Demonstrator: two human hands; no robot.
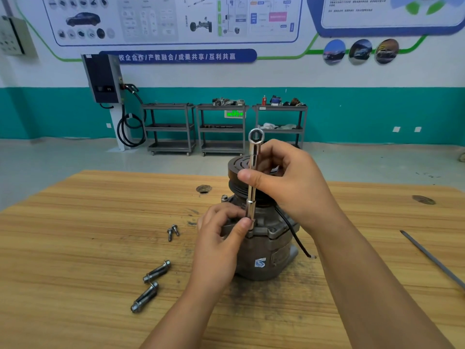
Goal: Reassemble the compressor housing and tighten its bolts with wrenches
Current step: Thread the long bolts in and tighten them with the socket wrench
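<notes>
The right hand (286,182) grips an upright socket wrench (253,180) on the compressor housing (266,250); the left hand (221,238) pinches the wrench's base.

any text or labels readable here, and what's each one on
"校企合作/产教融合/成果共享/互利共赢": blue banner on the wall.
Green exit sign: symbols only, no legible words.
Blue-and-white sticker on the compressor: a logo, too blurred to read.
Wall posters: text too small and blurred.
Charger box: small display, unreadable.
</notes>
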